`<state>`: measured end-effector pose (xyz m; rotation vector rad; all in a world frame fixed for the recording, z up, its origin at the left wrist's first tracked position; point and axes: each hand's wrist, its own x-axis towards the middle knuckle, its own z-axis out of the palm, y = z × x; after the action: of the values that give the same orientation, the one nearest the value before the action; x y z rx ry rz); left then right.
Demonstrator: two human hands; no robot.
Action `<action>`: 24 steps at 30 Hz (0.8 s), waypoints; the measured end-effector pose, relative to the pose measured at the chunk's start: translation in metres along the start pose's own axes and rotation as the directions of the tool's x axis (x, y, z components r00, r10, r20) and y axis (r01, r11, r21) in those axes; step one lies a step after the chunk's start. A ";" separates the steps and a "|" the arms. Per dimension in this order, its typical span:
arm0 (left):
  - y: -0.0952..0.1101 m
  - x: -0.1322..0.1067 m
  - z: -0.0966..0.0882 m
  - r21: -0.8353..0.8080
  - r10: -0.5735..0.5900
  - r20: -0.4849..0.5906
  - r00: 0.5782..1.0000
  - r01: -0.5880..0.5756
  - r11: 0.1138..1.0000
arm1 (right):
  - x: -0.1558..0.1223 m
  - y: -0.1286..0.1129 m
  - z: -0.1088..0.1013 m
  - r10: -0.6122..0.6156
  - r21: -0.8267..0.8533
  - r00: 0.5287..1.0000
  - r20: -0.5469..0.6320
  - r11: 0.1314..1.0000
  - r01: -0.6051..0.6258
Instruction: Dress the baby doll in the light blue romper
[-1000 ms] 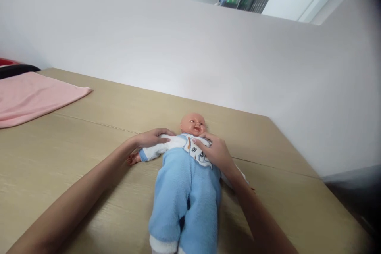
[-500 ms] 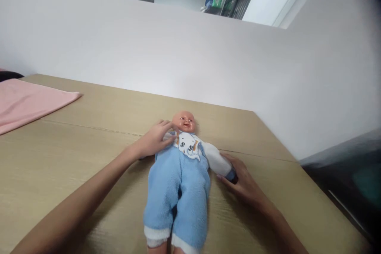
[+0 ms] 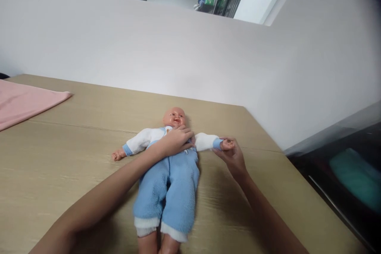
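Observation:
A baby doll (image 3: 178, 194) lies on its back on the table, legs toward me. It wears a fuzzy light-blue and white outfit with blue cuffs. My left hand (image 3: 177, 139) reaches across its chest, fingers and thumb closed at the shoulder on the right side of the picture, covering most of the animal face on the front. Around the doll's hand and cuff on that same side curl the fingers of my right hand (image 3: 236, 158), with that arm stretched out sideways. The doll's other arm (image 3: 135, 143) rests spread on the table, untouched.
A pink cloth (image 3: 32, 101) lies at the left of the tan table (image 3: 98, 103). Behind it stands a pale partition wall (image 3: 133, 47). Beyond the right table edge is a dark area with a teal item (image 3: 355, 178).
My left hand has moved right, from one shoulder across the chest to the other. The doll's arm in my right hand has swung outward and up, showing its hand. The view has shifted slightly.

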<state>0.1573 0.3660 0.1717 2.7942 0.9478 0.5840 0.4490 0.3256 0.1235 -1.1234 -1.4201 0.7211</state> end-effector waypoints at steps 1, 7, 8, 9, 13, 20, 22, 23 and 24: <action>-0.001 -0.003 0.000 -0.049 0.045 -0.040 0.998 -0.047 0.998 | 0.004 -0.002 0.008 -0.026 -0.007 1.000 -0.009 1.000 0.026; -0.007 -0.018 0.004 -0.138 0.295 -0.307 0.905 -0.349 0.927 | 0.012 -0.011 0.055 -0.426 -0.304 0.887 0.178 0.834 0.461; -0.007 -0.020 0.005 -0.127 0.316 -0.352 0.881 -0.379 0.917 | 0.010 -0.011 0.060 -0.463 -0.308 0.855 0.232 0.799 0.517; -0.008 -0.021 0.006 -0.118 0.324 -0.394 0.860 -0.396 0.910 | 0.008 -0.010 0.064 -0.490 -0.301 0.828 0.273 0.774 0.557; -0.007 -0.023 0.004 -0.145 0.248 -0.472 0.846 -0.352 0.925 | -0.004 -0.014 0.063 -0.508 -0.258 0.770 0.387 0.742 0.619; -0.007 -0.020 0.002 -0.291 0.066 -0.401 0.914 -0.195 0.937 | -0.025 -0.032 0.051 -0.300 -0.117 0.887 0.352 0.926 0.360; -0.008 -0.019 0.004 -0.297 0.030 -0.344 0.939 -0.139 0.945 | -0.030 -0.028 0.056 -0.146 0.034 0.959 0.243 0.989 0.142; -0.008 -0.019 0.005 -0.298 0.013 -0.311 0.950 -0.110 0.948 | -0.031 -0.025 0.060 -0.055 0.126 0.976 0.210 0.992 0.029; -0.009 -0.019 0.006 -0.298 -0.003 -0.280 0.960 -0.084 0.951 | -0.033 -0.022 0.063 0.025 0.205 0.980 0.196 0.977 -0.066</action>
<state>0.1411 0.3615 0.1576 2.4987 0.7632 1.0540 0.3799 0.2978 0.1197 -0.9425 -1.4430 1.0112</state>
